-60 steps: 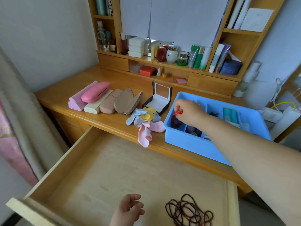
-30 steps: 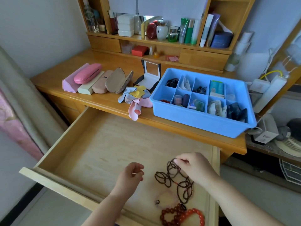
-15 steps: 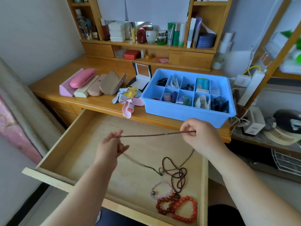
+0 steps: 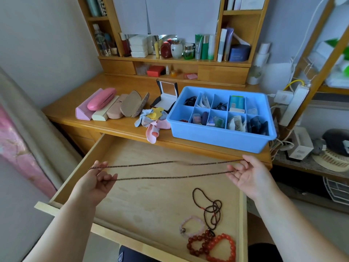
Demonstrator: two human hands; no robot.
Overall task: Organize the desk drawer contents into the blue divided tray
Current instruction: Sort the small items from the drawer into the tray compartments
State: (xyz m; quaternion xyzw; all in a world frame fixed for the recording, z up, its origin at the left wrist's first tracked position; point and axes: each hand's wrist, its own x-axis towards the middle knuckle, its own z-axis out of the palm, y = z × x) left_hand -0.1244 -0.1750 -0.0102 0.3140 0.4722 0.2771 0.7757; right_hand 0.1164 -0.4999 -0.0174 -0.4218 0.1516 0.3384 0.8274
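A long dark-brown bead necklace is stretched taut as a loop above the open wooden drawer. My left hand grips its left end with curled fingers. My right hand holds the right end looped over its fingers. On the drawer floor lie another dark bead necklace, a pale pink bracelet and two red bead bracelets. The blue divided tray sits on the desktop behind the drawer, its compartments holding small items.
Several glasses cases, an open black jewellery box and a heap of pastel cloths lie left of the tray. Shelves with bottles stand behind. A power strip and cables hang right of the desk.
My right hand left the tray and went down to the drawer. Both hands lifted the dark necklace and pulled it apart into a wide taut loop. The camera tilted down.
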